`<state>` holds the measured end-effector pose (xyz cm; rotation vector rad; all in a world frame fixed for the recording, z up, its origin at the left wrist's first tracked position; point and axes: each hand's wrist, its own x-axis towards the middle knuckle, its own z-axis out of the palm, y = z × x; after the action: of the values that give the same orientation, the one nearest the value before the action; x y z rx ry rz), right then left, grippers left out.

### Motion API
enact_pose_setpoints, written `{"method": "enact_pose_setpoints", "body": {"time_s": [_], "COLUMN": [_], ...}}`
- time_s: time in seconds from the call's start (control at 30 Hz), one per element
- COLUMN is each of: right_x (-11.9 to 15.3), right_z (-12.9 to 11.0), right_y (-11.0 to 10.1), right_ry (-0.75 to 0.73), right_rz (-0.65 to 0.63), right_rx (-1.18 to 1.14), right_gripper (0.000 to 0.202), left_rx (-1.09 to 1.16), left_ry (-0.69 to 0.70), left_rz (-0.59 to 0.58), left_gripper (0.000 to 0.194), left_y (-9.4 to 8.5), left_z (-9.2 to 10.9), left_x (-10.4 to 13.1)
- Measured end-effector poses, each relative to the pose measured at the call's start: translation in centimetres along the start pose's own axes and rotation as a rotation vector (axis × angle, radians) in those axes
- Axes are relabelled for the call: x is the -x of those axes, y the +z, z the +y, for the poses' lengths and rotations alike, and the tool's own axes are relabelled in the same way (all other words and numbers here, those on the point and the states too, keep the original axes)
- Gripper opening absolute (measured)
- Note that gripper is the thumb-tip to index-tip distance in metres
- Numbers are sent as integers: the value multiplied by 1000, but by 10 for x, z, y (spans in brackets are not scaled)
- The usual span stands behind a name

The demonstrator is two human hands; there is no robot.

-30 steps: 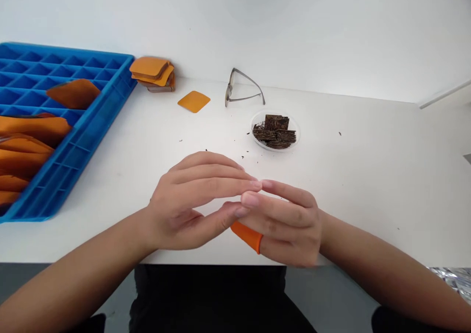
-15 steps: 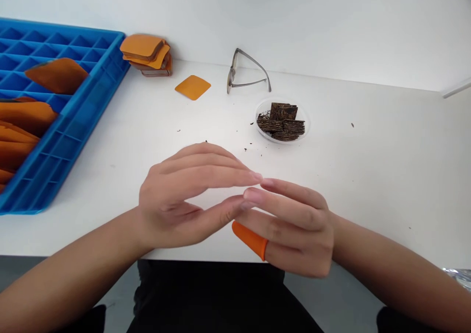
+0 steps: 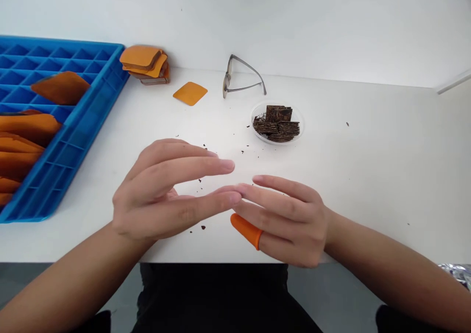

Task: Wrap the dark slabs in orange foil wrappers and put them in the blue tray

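Observation:
My left hand (image 3: 165,193) hovers over the front of the white table with its fingers apart and nothing visible in it. Its thumb tip meets the fingertips of my right hand (image 3: 290,220), whose fingers stretch out toward it, likewise with nothing visible in them. An orange finger cot (image 3: 246,231) covers one right fingertip, apparently the thumb or the lowest finger. Dark crumbs (image 3: 203,227) lie on the table below and around the left hand. Beyond the hands stands a clear round dish (image 3: 302,127) with stacked dark brown flat squares (image 3: 283,127) in it.
A blue compartment tray (image 3: 75,151) at the left holds several orange pieces (image 3: 31,128). Behind it sit a stack of orange sheets (image 3: 142,58), a single orange diamond-shaped sheet (image 3: 190,93) and a pair of glasses (image 3: 245,78). Crinkled foil (image 3: 458,273) shows at the right edge.
My left hand has moved left and its fingers have spread from the thumb. The right hand's fingers have shifted slightly left. More crumbs show on the table, and the view has tilted a little.

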<state>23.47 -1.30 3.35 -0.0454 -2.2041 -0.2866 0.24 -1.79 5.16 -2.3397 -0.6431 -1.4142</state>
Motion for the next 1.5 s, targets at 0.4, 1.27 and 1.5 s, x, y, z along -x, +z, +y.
{"method": "enact_pose_setpoints", "body": {"time_s": [0.4,1.27,1.5], "right_x": [-1,8,9], "right_z": [-1,0,-2], "right_y": [7,18,22], "right_ry": [26,84,153], "right_rz": [35,90,121], "right_rx": [-57,-190,-159], "right_gripper": [28,25,33], "left_rx": [-10,-203,-111], "left_ry": [77,22,-16], "left_rz": [-62,-104,-128], "left_gripper": [23,20,21], "left_y": [11,0,7], "left_z": [-6,7,1], "left_x": [3,3,8]}}
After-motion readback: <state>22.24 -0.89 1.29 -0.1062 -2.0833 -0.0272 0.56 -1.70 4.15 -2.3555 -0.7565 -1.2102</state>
